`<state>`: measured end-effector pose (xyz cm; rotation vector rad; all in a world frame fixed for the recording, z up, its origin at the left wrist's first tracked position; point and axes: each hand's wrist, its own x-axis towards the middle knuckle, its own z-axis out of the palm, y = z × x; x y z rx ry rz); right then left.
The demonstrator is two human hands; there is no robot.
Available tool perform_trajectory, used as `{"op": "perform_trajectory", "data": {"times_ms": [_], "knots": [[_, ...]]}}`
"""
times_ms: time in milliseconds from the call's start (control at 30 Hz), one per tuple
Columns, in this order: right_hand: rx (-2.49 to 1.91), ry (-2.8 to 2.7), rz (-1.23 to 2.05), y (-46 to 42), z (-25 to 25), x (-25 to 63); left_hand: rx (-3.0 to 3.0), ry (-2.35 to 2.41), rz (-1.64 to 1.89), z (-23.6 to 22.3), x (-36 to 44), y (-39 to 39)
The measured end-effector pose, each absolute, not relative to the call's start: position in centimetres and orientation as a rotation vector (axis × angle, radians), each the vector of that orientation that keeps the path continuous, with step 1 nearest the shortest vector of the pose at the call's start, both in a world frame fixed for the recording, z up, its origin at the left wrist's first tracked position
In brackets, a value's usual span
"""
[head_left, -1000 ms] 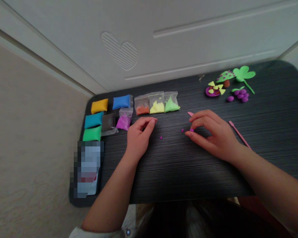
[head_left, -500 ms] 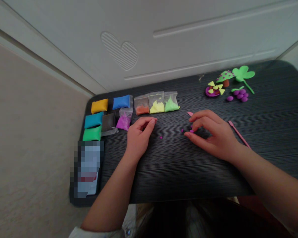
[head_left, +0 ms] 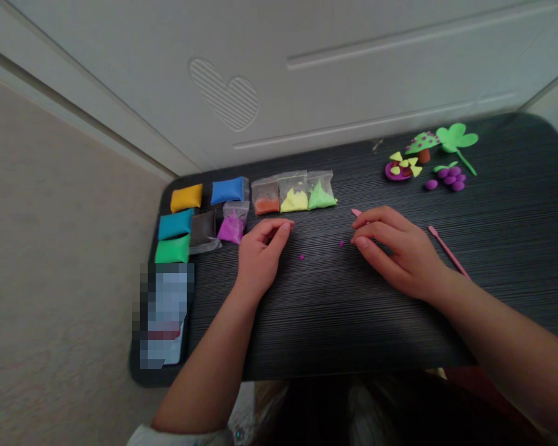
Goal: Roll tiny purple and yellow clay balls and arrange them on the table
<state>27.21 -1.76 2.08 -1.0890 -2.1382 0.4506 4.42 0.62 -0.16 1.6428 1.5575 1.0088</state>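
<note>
My left hand [head_left: 259, 259] rests on the black table [head_left: 335, 328], fingers curled in, thumb against forefinger; what is inside does not show. My right hand [head_left: 402, 251] lies flat-knuckled with its fingertips pressed together over a small purple clay bit, now hidden beneath them. Two tiny purple clay balls [head_left: 301, 257] [head_left: 341, 244] lie between the hands. A pink modelling tool's tip [head_left: 356, 212] pokes out behind my right fingers. Another pink tool [head_left: 447, 249] lies beside my right wrist.
Bags of coloured clay sit at the back left: yellow-orange [head_left: 186, 198], blue [head_left: 227, 191], teal [head_left: 175, 225], green [head_left: 172, 249], purple [head_left: 232, 226], orange [head_left: 266, 199], yellow [head_left: 294, 198], light green [head_left: 321, 196]. Finished clay figures [head_left: 428, 161] stand back right. A blurred packet [head_left: 165, 316] lies front left.
My right fingertips have closed down over the purple bit that showed at the fingertip before. My left hand has not moved.
</note>
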Motion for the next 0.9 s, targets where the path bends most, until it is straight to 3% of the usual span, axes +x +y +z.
{"op": "perform_trajectory", "data": {"times_ms": [900], "knots": [[-1.053, -2.093, 0.459, -1.85, 2.18, 27.14, 1.687, 1.563, 0.978, -0.19, 4.36, 0.51]]}}
